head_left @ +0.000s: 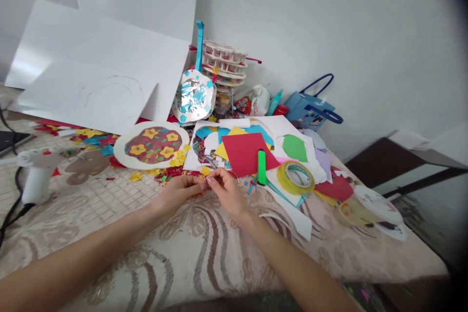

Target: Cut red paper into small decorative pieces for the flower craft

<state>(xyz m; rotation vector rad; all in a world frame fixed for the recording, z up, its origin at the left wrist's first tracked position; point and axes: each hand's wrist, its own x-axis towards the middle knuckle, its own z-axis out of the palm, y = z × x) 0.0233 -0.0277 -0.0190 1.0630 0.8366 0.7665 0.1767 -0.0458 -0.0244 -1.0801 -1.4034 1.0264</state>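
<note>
My left hand (pixel 183 190) and my right hand (pixel 226 190) meet fingertip to fingertip just above the tablecloth, both closed in a pinch. Whatever lies between the fingers is too small to make out. A small yellow paper piece (pixel 205 170) shows just beyond the fingertips; whether it is held I cannot tell. Left of them lies a white scalloped plaque (pixel 122 148) with yellow flowers on a reddish-brown middle. To the right are a red paper sheet (pixel 246 153), a green-handled cutter (pixel 262 168) and a roll of yellow tape (pixel 283 178).
A white glue gun (pixel 36 175) with a black cord stands at the left. White boards (pixel 106 53) lean on the wall. Behind the papers are a round mirror-like piece (pixel 193 95), a stacked tiered craft (pixel 224 63) and a blue bag (pixel 310 107). Paper scraps (pixel 93 134) are scattered about.
</note>
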